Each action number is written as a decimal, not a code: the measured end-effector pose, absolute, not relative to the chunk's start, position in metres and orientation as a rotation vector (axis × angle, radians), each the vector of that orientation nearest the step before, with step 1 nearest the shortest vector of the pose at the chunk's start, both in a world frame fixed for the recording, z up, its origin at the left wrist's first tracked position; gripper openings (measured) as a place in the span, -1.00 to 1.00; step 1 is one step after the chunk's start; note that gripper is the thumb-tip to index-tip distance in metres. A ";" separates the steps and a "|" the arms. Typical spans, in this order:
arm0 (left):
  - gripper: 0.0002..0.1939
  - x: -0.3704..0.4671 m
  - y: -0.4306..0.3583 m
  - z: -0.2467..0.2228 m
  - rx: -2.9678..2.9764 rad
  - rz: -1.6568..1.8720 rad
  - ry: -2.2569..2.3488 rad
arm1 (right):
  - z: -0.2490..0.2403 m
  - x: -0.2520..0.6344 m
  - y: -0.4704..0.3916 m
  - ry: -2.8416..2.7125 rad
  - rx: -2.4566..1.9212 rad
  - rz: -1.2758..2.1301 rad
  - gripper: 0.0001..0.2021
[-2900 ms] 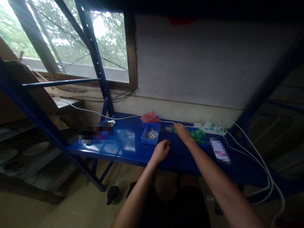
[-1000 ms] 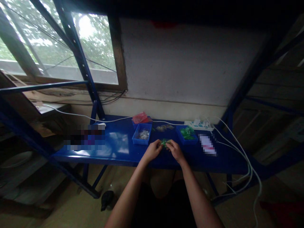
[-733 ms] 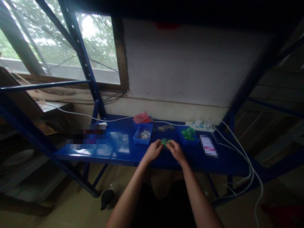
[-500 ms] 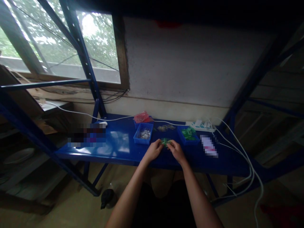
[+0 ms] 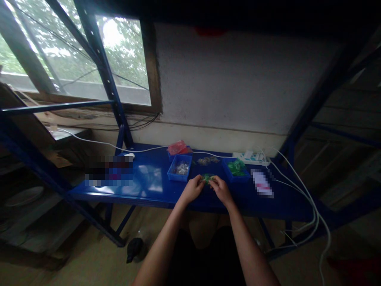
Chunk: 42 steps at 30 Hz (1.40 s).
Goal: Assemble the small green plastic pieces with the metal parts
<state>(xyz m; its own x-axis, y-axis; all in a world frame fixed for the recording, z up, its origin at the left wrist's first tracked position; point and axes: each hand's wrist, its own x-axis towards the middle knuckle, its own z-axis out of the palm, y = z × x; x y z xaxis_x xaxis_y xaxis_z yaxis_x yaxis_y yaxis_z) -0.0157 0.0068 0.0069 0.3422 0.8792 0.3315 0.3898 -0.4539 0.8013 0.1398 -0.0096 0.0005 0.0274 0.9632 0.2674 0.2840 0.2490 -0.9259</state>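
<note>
Between my two hands, over the blue tabletop, is a small green plastic bag [image 5: 206, 178]. My left hand [image 5: 193, 188] pinches its left side, and my right hand [image 5: 219, 188] pinches its right side. Whether anything lies inside the bag is too small to tell. Just beyond my left hand stands a blue bin [image 5: 169, 175] with many small shiny metal pieces [image 5: 181, 168]. To the right of my right hand, another blue bin [image 5: 235, 179] holds green plastic bags [image 5: 237, 167]. Small clear packets [image 5: 205, 161] lie on the table beyond my hands.
Red plastic bags [image 5: 178, 147] rest on a bin at the back. A white power strip [image 5: 251, 158] and white cables [image 5: 311, 198] run along the back and right. Blurred items lie at both sides of the blue table [image 5: 149, 174]. Blue rack posts [image 5: 111, 87] frame it.
Both hands keep their grip on the green bag in nearly the same place. Nothing else has visibly moved.
</note>
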 end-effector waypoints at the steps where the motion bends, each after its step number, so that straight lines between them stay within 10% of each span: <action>1: -0.82 -0.016 0.007 0.006 2.002 1.041 1.100 | 0.001 0.140 -0.010 -1.468 -1.228 0.817 -0.85; 21: -0.81 -0.015 0.018 0.000 1.891 1.288 1.093 | -0.007 0.145 -0.004 -1.377 -1.249 0.680 -0.70; 31: -0.49 -0.014 0.017 0.006 1.735 1.122 1.057 | -0.007 0.145 -0.005 -1.272 -1.153 0.817 -0.66; 42: -0.73 -0.015 0.017 0.002 1.858 1.097 1.114 | -0.004 0.143 -0.005 -1.272 -1.115 0.865 -0.84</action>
